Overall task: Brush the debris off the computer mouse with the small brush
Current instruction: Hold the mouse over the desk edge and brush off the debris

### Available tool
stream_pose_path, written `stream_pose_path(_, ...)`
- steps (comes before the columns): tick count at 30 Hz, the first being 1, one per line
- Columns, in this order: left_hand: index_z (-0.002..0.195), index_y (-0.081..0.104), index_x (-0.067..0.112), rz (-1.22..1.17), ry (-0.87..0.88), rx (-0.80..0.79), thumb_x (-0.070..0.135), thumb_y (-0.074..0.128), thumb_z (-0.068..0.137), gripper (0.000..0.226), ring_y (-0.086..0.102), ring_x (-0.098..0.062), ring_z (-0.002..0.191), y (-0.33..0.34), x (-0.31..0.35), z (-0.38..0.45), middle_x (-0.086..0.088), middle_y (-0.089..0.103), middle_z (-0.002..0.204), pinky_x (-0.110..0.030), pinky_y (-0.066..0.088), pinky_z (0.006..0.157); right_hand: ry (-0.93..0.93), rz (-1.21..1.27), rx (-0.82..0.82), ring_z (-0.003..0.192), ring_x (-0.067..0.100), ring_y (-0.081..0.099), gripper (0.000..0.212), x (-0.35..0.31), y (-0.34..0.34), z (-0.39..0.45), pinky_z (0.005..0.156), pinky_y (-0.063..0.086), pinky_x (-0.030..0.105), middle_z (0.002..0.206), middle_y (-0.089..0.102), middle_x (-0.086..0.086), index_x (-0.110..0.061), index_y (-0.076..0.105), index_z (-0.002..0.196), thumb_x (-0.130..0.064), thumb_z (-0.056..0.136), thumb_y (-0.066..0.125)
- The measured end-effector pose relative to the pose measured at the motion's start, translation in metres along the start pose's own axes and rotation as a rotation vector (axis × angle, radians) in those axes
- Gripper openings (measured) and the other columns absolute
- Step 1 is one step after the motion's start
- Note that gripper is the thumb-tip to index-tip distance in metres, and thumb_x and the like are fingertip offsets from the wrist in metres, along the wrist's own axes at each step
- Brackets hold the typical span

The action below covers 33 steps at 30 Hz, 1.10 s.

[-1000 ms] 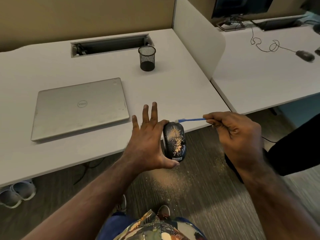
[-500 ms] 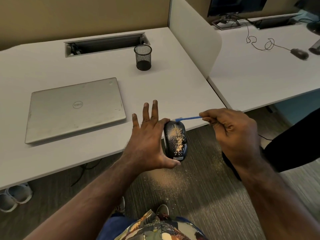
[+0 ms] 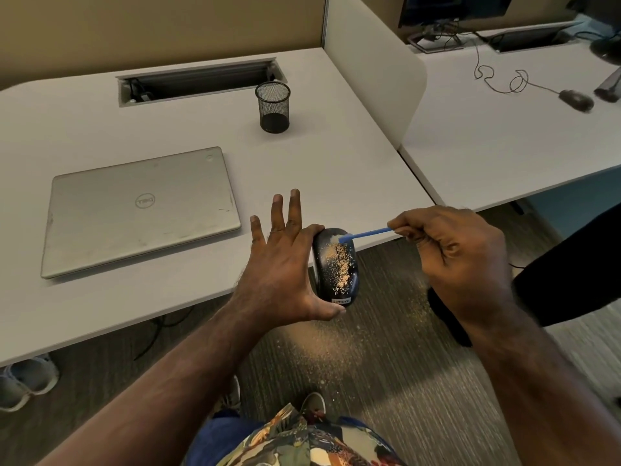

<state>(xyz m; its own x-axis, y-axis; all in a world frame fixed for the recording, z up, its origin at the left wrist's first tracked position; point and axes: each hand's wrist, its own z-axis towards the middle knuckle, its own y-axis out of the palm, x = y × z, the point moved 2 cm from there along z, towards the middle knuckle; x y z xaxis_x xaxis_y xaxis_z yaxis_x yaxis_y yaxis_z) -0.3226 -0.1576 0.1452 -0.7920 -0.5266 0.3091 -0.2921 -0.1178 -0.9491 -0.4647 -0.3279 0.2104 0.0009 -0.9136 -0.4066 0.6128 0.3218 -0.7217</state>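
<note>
A black computer mouse [image 3: 336,267] with tan debris scattered over its top is held past the desk's front edge, over the floor. My left hand [image 3: 279,274] grips it between thumb at its near end and index finger at its far end, while the other fingers are stretched straight. My right hand [image 3: 450,253] pinches the handle of a small blue brush [image 3: 366,235]. The brush head touches the far end of the mouse, on a pale patch of debris.
A closed silver laptop [image 3: 141,210] lies on the white desk [image 3: 336,169], with a black mesh pen cup [image 3: 273,107] behind it. A divider panel [image 3: 373,68] separates a second desk holding another mouse [image 3: 575,99] and cables. Tan debris [image 3: 336,348] dusts the floor below.
The brush head has come down from just beyond the mouse's far end onto its top surface. My left hand keeps the same hold on the mouse.
</note>
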Motion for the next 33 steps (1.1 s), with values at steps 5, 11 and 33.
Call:
stream_pose_path(5, 0.15, 0.021, 0.025, -0.005, 0.006, -0.002, 0.088, 0.061, 0.048, 0.126, -0.039, -0.026, 0.139, 0.001, 0.001, 0.0, -0.006, -0.037, 0.155, -0.06, -0.013, 0.115, 0.022, 0.041, 0.057, 0.089, 0.006, 0.063, 0.016, 0.0, -0.002, 0.0, 0.077, 0.055, 0.045, 0.097, 0.067, -0.009, -0.008, 0.073, 0.104, -0.009, 0.092, 0.062)
stream_pose_path(11, 0.15, 0.022, 0.025, -0.006, -0.003, 0.016, 0.089, 0.061, 0.047, 0.127, -0.039, -0.025, 0.14, 0.0, -0.001, 0.004, -0.006, -0.036, 0.155, -0.057, -0.015, 0.114, -0.01, -0.005, 0.002, 0.092, 0.009, 0.064, 0.021, 0.001, -0.001, -0.001, 0.079, 0.055, 0.044, 0.097, 0.073, -0.001, -0.009, 0.073, 0.105, -0.016, 0.092, 0.059)
stream_pose_path(33, 0.15, 0.021, 0.025, -0.045, -0.009, 0.015, 0.087, 0.06, 0.046, 0.127, -0.038, -0.024, 0.14, 0.0, -0.002, 0.012, -0.006, -0.035, 0.156, -0.057, -0.015, 0.114, 0.034, -0.005, 0.035, 0.087, 0.014, 0.065, 0.018, 0.014, -0.008, 0.004, 0.077, 0.056, 0.046, 0.096, 0.072, 0.002, -0.006, 0.074, 0.104, -0.011, 0.092, 0.061)
